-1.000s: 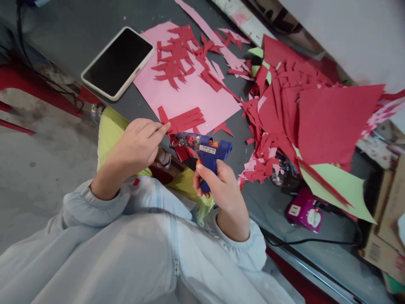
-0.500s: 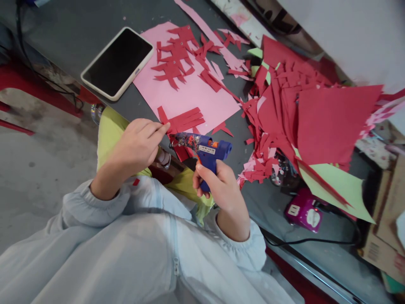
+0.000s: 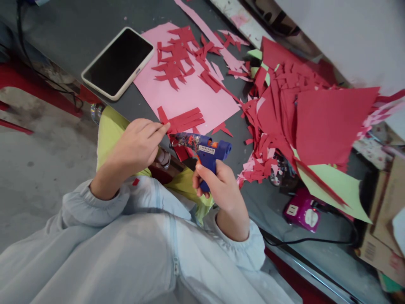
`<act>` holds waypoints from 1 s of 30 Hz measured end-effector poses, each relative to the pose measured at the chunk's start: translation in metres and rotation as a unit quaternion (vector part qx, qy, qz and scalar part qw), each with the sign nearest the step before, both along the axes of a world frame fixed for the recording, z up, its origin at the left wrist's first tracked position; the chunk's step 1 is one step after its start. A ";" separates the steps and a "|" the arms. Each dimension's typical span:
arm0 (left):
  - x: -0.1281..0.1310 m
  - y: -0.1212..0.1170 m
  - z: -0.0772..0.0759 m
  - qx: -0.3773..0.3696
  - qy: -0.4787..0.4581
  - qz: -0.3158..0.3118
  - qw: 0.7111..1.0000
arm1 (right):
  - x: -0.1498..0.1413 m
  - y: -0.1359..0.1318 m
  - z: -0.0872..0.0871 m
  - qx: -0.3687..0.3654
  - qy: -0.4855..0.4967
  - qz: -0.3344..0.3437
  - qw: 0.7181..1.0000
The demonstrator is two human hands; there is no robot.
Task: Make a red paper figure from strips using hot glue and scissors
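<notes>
A dark grey worktop (image 3: 79,25) crosses the frame from upper left to lower right. At right lies a heap of red cut paper (image 3: 329,126); above centre, a flat pink paper sheet (image 3: 196,93); at upper left, a black-screened smartphone in a pale case (image 3: 118,63). Near centre, the right hand (image 3: 221,185) grips a blue plastic glue gun (image 3: 209,160); the left hand (image 3: 133,143) pinches a slit red paper piece (image 3: 186,120) beside the nozzle.
</notes>
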State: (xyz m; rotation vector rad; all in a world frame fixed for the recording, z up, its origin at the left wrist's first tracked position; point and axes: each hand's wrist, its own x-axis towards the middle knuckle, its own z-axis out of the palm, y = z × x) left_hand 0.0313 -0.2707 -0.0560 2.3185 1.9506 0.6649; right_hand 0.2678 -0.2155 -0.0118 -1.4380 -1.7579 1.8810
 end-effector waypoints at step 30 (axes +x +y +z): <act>0.000 0.000 0.002 0.001 0.020 0.008 1.000 | -0.003 -0.001 -0.001 0.004 -0.002 -0.010 1.000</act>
